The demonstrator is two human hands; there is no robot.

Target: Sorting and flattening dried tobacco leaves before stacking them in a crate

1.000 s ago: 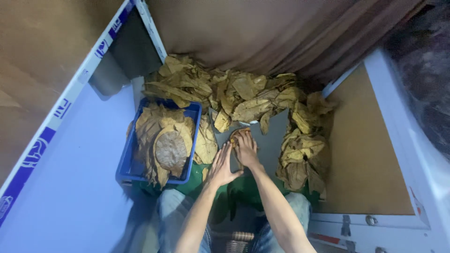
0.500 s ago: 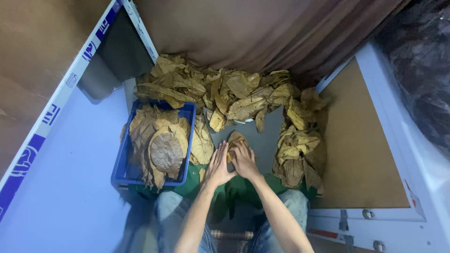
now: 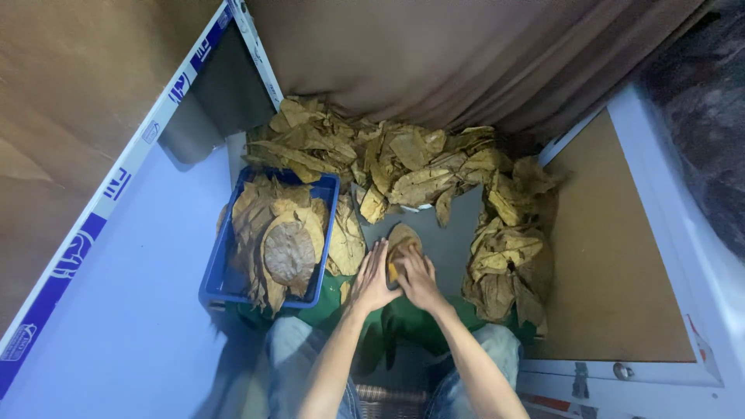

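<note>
1. The left hand [image 3: 373,277] lies just below the middle of the frame, fingers spread flat and open, its palm pressing down beside a rounded dry leaf [image 3: 403,235]; it grips nothing.
2. The right hand [image 3: 419,281] sits just right of it, the two hands touching at the thumbs; its fingers curl over the lower edge of that leaf, holding it down on the grey table [image 3: 450,248]; whether they pinch it or only press on it cannot be told.
3. The leaf is brown and oval, lying flat at the centre of the frame, its top end pointing up the picture.
4. Below the hands, a green cloth [image 3: 411,322] covers the person's lap, with both forearms running down to the bottom edge.
5. Left of the hands stands a blue crate [image 3: 326,233], filled with flattened brown leaves; a neat round stack [image 3: 289,252] sits on top of them.
6. A loose heap of crumpled dry leaves [image 3: 403,159] arcs across the upper middle; a second pile [image 3: 508,260] runs down the right of the hands.
7. A brown curtain [image 3: 466,54] hangs across the top; a tan board [image 3: 613,271] lies at the right.
</note>
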